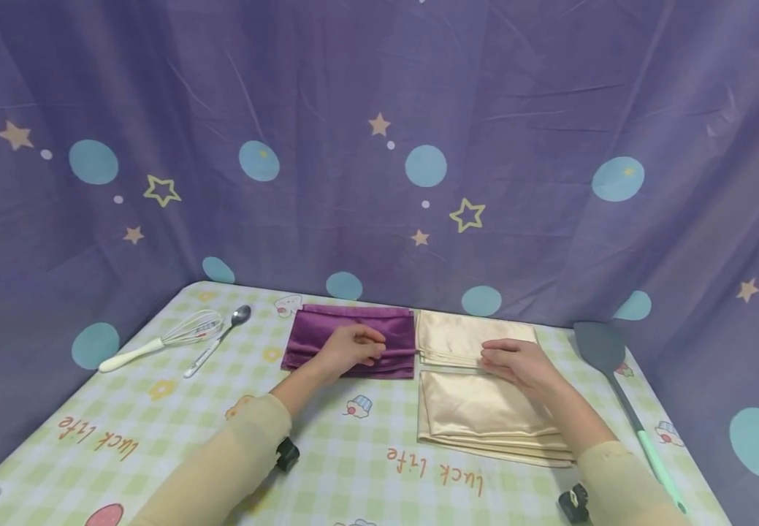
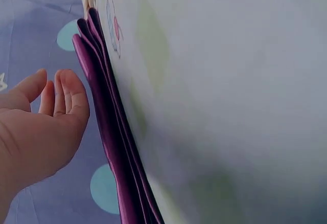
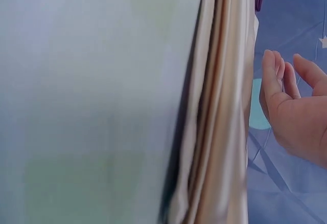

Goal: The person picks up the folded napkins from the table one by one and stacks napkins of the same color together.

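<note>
Purple curtain [image 1: 326, 95] all round the back and sides, checked tablecloth [image 1: 326, 467] laid out below. Three folded cloths on that: near cream cloth [image 1: 471, 413], purple cloth [image 1: 318, 332], far cream cloth [image 1: 451, 340]. Purple sits just left of the far cream, edges pretty much meeting. Left hand [image 1: 349, 352] is over the purple, right hand [image 1: 522, 365] over the creams — both empty, fingers softly bent, thumbs apart from them, pinching nothing. That looseness is good imo. Fabric looks shiny, so probably slippery: I'd take all the layers at once if lifting, since pinching just the top would likely skew the fold. For smoothing — light, flat fingers, working outward from the fold.
</note>
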Demonstrator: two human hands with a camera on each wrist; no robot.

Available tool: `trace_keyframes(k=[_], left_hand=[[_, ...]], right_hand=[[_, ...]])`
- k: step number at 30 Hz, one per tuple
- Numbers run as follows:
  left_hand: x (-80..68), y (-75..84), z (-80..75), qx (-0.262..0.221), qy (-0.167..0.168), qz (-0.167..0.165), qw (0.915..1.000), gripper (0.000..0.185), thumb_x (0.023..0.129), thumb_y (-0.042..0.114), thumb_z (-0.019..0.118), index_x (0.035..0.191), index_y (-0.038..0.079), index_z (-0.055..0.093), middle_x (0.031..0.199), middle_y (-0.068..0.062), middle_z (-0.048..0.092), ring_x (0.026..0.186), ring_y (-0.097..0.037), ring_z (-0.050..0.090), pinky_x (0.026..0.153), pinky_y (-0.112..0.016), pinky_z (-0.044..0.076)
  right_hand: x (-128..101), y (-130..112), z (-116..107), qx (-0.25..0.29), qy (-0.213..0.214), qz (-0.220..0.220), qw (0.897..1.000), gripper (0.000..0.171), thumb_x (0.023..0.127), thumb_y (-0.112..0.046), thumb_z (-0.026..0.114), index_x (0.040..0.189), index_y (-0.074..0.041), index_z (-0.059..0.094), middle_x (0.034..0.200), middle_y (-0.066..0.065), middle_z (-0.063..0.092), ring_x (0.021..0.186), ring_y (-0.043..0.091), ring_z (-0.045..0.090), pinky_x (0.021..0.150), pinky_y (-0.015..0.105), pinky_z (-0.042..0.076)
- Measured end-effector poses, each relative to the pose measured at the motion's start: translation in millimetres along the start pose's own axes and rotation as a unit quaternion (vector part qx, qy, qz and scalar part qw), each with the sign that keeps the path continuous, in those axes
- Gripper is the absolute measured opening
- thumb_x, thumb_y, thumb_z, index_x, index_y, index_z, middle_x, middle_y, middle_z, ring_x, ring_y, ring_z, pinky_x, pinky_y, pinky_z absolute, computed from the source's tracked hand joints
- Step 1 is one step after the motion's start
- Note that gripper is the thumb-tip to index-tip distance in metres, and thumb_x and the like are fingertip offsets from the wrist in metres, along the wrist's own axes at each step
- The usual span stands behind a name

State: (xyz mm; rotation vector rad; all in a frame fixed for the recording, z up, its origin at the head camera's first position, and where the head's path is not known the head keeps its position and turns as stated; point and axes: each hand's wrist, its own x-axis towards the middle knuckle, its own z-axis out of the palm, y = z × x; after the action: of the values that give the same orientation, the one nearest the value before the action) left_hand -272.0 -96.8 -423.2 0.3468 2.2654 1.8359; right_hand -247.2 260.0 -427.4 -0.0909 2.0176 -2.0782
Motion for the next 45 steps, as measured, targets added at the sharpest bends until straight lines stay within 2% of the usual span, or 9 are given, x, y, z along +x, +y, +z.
trace_keyframes(k=[8, 16, 24, 31, 34, 40, 45], left_hand=[[0.9, -1.7, 11.9, -0.018, -0.017, -0.002, 0.9997, 0.025, 0.094, -0.001, 0.068, 0.115, -0.013, 0.064, 0.105, -0.025, 0.071, 0.097, -0.038, 0.069, 0.083, -0.042, 0.06], [2.7, -1.4, 25.1, -0.024, -0.028, -0.002, 0.9993, 0.022, 0.092, 0.001, 0.072, 0.111, -0.01, 0.067, 0.098, -0.021, 0.071, 0.087, -0.03, 0.07, 0.079, -0.038, 0.061], [3.9, 0.6, 41.3, -0.034, -0.048, -0.011, 0.9982, 0.024, 0.092, 0.0, 0.07, 0.113, -0.011, 0.066, 0.098, -0.018, 0.072, 0.087, -0.027, 0.069, 0.078, -0.037, 0.061], [5.8, 6.4, 50.0, -0.02, -0.067, -0.015, 0.9974, 0.024, 0.093, 0.002, 0.07, 0.114, -0.01, 0.066, 0.101, -0.02, 0.071, 0.091, -0.032, 0.07, 0.08, -0.04, 0.061], [7.4, 7.5, 53.6, -0.021, -0.074, -0.012, 0.997, 0.024, 0.093, 0.001, 0.07, 0.114, -0.01, 0.066, 0.1, -0.02, 0.071, 0.091, -0.034, 0.07, 0.08, -0.042, 0.06], [7.6, 9.6, 62.1, -0.011, -0.085, -0.012, 0.9962, 0.026, 0.092, 0.001, 0.071, 0.115, -0.011, 0.066, 0.096, -0.017, 0.072, 0.091, -0.034, 0.07, 0.081, -0.041, 0.06], [7.3, 11.5, 68.2, -0.005, -0.086, -0.018, 0.9961, 0.023, 0.092, 0.001, 0.072, 0.113, -0.008, 0.068, 0.096, -0.015, 0.071, 0.092, -0.034, 0.07, 0.08, -0.04, 0.06]], right_hand=[[-8, -4, -7, -0.001, 0.003, 0.001, 1.0, 0.05, 0.1, -0.001, 0.062, 0.138, 0.023, 0.041, 0.127, 0.028, 0.06, 0.112, 0.029, 0.067, 0.1, 0.039, 0.051], [-16, -5, -13, -0.015, 0.016, 0.001, 1.0, 0.05, 0.099, 0.0, 0.062, 0.138, 0.023, 0.041, 0.129, 0.03, 0.058, 0.112, 0.029, 0.066, 0.101, 0.04, 0.05], [-27, -5, -25, -0.016, 0.023, 0.002, 1.0, 0.053, 0.098, -0.001, 0.064, 0.14, 0.022, 0.039, 0.12, 0.016, 0.066, 0.111, 0.023, 0.067, 0.1, 0.036, 0.051], [-32, -10, -33, -0.055, 0.022, 0.005, 0.998, 0.054, 0.1, -0.006, 0.064, 0.14, 0.021, 0.041, 0.124, 0.022, 0.065, 0.111, 0.023, 0.068, 0.098, 0.035, 0.053], [-35, -12, -37, -0.068, 0.02, 0.002, 0.997, 0.055, 0.1, -0.009, 0.064, 0.141, 0.02, 0.041, 0.124, 0.02, 0.065, 0.111, 0.022, 0.067, 0.099, 0.035, 0.052], [-43, -12, -46, -0.059, 0.022, 0.006, 0.998, 0.055, 0.1, -0.009, 0.065, 0.141, 0.019, 0.041, 0.121, 0.013, 0.066, 0.111, 0.019, 0.067, 0.1, 0.035, 0.052], [-47, -12, -53, -0.041, 0.03, 0.017, 0.999, 0.054, 0.1, -0.008, 0.065, 0.141, 0.019, 0.042, 0.121, 0.014, 0.066, 0.109, 0.018, 0.068, 0.101, 0.036, 0.05]])
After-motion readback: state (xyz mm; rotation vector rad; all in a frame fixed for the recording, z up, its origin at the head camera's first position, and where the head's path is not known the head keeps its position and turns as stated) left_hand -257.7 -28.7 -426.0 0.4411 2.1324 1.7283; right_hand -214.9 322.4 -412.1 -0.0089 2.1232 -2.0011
